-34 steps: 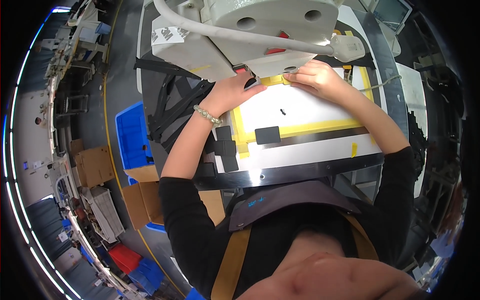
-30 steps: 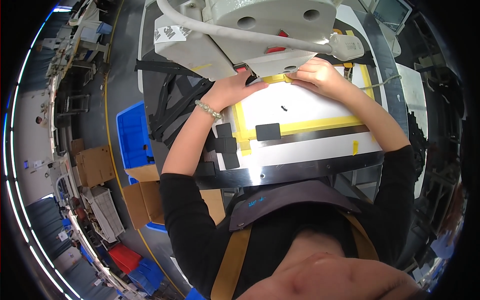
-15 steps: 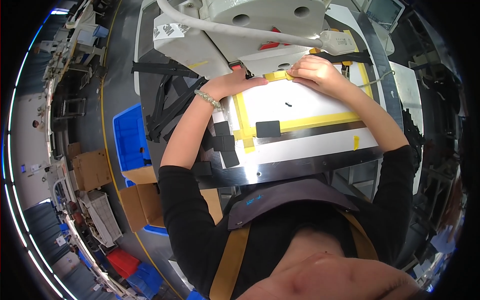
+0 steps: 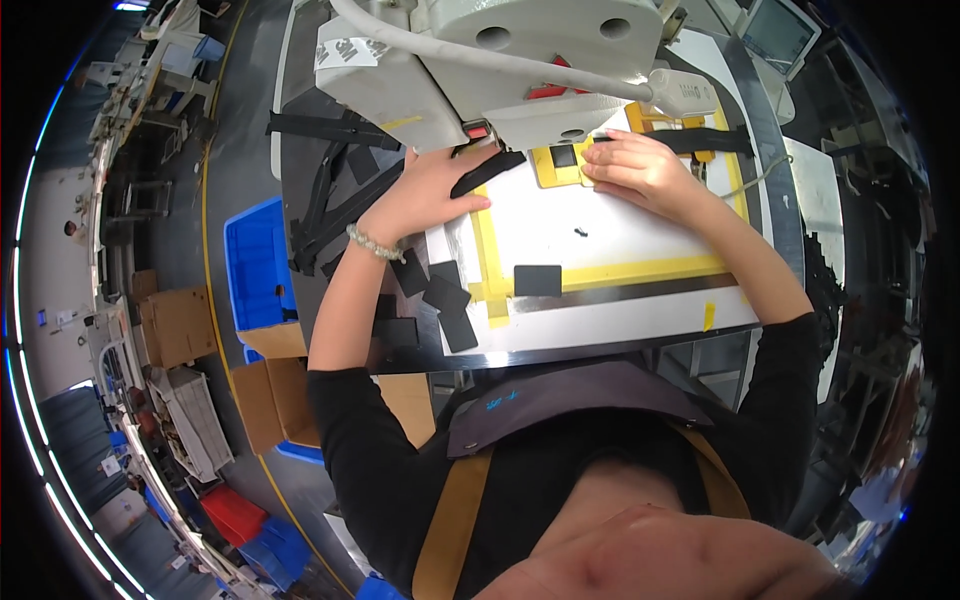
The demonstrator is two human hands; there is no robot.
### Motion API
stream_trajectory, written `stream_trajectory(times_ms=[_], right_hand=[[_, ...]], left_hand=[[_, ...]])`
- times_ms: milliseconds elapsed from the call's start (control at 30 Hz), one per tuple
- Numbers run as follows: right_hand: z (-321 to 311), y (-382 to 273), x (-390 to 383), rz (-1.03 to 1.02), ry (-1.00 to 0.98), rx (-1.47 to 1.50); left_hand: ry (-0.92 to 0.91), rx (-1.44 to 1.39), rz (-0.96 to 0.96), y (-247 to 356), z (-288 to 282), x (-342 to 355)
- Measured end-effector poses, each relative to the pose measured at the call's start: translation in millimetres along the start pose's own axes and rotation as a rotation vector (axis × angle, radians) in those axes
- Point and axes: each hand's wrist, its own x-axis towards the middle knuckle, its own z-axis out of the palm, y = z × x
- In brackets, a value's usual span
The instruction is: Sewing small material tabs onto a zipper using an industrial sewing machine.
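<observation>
My left hand [image 4: 428, 198] lies at the left side of the white work plate [image 4: 545, 215], thumb and fingers about a short black webbing strap [image 4: 490, 172]. The strap's free end points right, below the head of a grey sewing machine [image 4: 540, 75]. My right hand [image 4: 645, 170] has its fingers together on the right end of a small yellow plate [image 4: 548, 170] with a dark square in it. Part of that plate is hidden by the fingers. Below them, a tiny black scrap [image 4: 580, 232] and a black rectangular patch [image 4: 538, 281] lie on the yellow-taped surface.
Several black patches [image 4: 446, 296] lie at the table's left front. Long black straps [image 4: 325, 190] are heaped at the left, and another strap [image 4: 715, 140] runs off right. A blue bin [image 4: 258, 265] and open cardboard box [image 4: 275, 400] stand left of the table. A monitor [image 4: 780, 40] is far right.
My left hand has drawn back left and now has a black strap in it. The yellow plate has come nearer, showing its dark square. Some patches at the left have shifted.
</observation>
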Motion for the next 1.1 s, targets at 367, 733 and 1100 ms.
stream_trajectory(times_ms=[367, 733, 1100], right_hand=[[-9, -6, 9, -0.165, 0.044, -0.248], [-1, 43, 29, 0.300, 0.229, -0.463], [-50, 12, 6, 0.495, -0.168, -0.269]], left_hand=[[0.146, 0.005, 0.017, 19, 12, -39], [0.225, 0.026, 0.076, 30, 19, -36], [0.394, 0.069, -0.046, 19, 28, -33]])
